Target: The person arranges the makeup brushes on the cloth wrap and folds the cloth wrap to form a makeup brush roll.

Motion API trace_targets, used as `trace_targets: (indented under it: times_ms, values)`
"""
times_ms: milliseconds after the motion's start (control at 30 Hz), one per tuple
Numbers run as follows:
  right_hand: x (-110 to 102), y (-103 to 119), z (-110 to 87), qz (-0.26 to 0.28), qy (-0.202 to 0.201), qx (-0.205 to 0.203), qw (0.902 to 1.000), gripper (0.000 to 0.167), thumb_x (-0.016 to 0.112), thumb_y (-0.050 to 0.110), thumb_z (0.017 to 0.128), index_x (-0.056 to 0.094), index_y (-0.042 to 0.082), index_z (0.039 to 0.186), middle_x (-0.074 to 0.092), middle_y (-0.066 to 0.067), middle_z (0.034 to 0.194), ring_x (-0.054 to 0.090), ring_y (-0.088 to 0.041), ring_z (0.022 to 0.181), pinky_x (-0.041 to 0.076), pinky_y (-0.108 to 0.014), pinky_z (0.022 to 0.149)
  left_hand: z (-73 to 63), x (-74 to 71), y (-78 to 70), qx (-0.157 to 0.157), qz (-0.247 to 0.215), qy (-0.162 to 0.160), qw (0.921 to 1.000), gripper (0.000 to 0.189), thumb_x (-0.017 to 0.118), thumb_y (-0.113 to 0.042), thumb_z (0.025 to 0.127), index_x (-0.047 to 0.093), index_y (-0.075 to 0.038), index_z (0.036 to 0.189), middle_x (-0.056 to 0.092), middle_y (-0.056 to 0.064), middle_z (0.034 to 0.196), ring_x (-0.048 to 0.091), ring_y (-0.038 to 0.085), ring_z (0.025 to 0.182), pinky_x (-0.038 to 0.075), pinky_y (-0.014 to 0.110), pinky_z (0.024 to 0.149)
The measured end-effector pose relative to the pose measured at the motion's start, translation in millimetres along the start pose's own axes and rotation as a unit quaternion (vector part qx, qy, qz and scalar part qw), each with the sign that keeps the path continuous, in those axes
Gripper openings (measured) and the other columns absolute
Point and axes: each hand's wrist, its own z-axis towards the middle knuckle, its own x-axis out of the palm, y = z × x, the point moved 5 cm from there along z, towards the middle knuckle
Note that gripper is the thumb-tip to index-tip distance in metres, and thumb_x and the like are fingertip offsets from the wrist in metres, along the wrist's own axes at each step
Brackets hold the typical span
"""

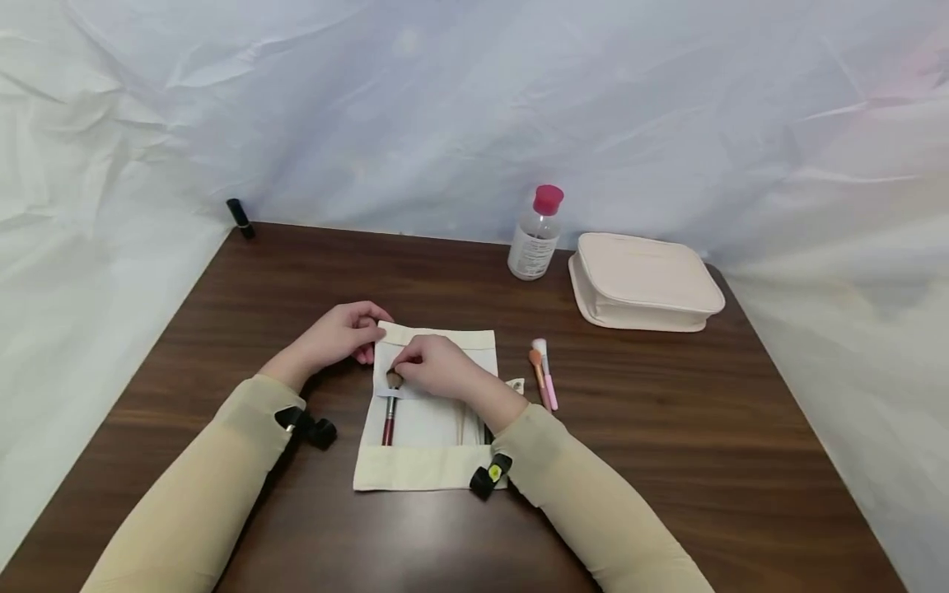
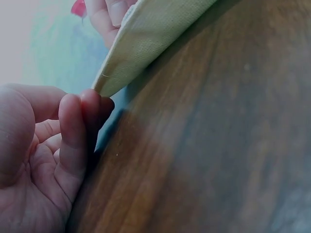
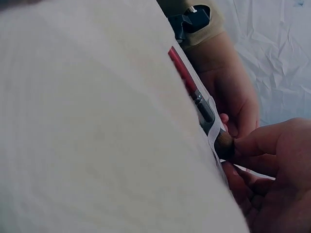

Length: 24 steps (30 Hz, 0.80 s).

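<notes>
A: Status on the hands?

B: Left hand [image 1: 343, 333] is pinching the upper left corner of the cream cloth roll [image 1: 415, 469], thumb against fingertip. Right hand [image 1: 443, 365] is pinching the red-handled brush [image 1: 388, 430] at its bristles [image 3: 224, 144]. Can't tell how firm that grip is.

A: Where's the brush sitting?

B: Lying along the roll's left side, bristles toward the far edge. Handle end is disappearing at the lower cloth band; a white strip [image 1: 388, 393] is crossing it just below the bristles.

A: Tips for seating it?

B: My take: left should be keeping that corner taut so the cloth isn't bunching. Right should be working close to the metal collar; pinching only hair risks splaying it. Push along the handle's line, not sideways, or the tip may be catching on the band.

A: And the strip?

B: Should be lying flat over the collar, not folding into the bristles. Worth checking from the right wrist view; the head view is showing it small.

A: Anything nearby to watch?

B: Pink-handled brush [image 1: 549, 391] and orange-headed brush [image 1: 536, 359] are lying just right of the roll. Right forearm is crossing near them, so a low elbow could be nudging them. Bottle [image 1: 532, 247] and case [image 1: 645, 276] are standing well apart.
</notes>
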Motion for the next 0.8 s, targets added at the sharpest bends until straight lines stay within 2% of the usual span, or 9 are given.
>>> trace_targets:
  times_ms: [200,300,500,633,800]
  values:
    - [7,-3,-1.3,-0.032,-0.001,0.013,0.9994,0.016,0.065,0.022,0.100,0.080,0.020,0.102,0.072,0.010,0.098,0.059,-0.008,0.086,0.049,-0.024,0.079,-0.9,4.7,3.1,-0.001,-0.012,0.013,0.9998,0.027,0.061,-0.016,0.103,0.061,-0.004,0.127,0.067,0.013,0.078,0.067,0.024,0.066,0.060,0.033,0.062]
    - [8,-2,-0.8,-0.028,0.005,0.007,0.9996,0.016,0.064,0.023,0.101,0.079,0.020,0.102,0.072,0.010,0.097,0.060,-0.009,0.087,0.049,-0.025,0.080,-3.3,4.0,4.0,-0.008,-0.006,0.009,0.9999,0.026,0.061,-0.016,0.103,0.061,-0.004,0.127,0.067,0.013,0.077,0.066,0.024,0.065,0.060,0.033,0.062]
    - [-2,7,3.5,-0.007,-0.002,-0.007,1.0000,0.017,0.062,0.023,0.101,0.077,0.020,0.108,0.072,0.009,0.099,0.060,-0.010,0.088,0.050,-0.025,0.080,-4.7,-5.7,-1.5,0.002,0.003,-0.009,1.0000,0.026,0.062,-0.016,0.103,0.061,-0.005,0.127,0.066,0.014,0.078,0.066,0.025,0.066,0.060,0.034,0.062]
    - [-22,10,-2.6,0.013,-0.011,-0.019,0.9997,0.020,0.062,0.023,0.103,0.075,0.017,0.117,0.071,0.005,0.102,0.061,-0.012,0.087,0.051,-0.027,0.078,-4.8,-7.6,-1.7,-0.002,0.008,-0.010,0.9999,0.025,0.062,-0.017,0.103,0.061,-0.006,0.126,0.067,0.014,0.078,0.067,0.026,0.066,0.060,0.033,0.062]
    - [-72,-6,-28.8,0.027,-0.049,-0.015,0.9983,0.026,0.060,0.023,0.103,0.072,0.011,0.123,0.072,-0.004,0.103,0.069,-0.020,0.084,0.055,-0.032,0.073,-4.5,-0.9,1.5,-0.011,0.008,-0.001,0.9999,0.025,0.062,-0.017,0.103,0.062,-0.006,0.126,0.068,0.014,0.080,0.067,0.026,0.067,0.060,0.034,0.062]
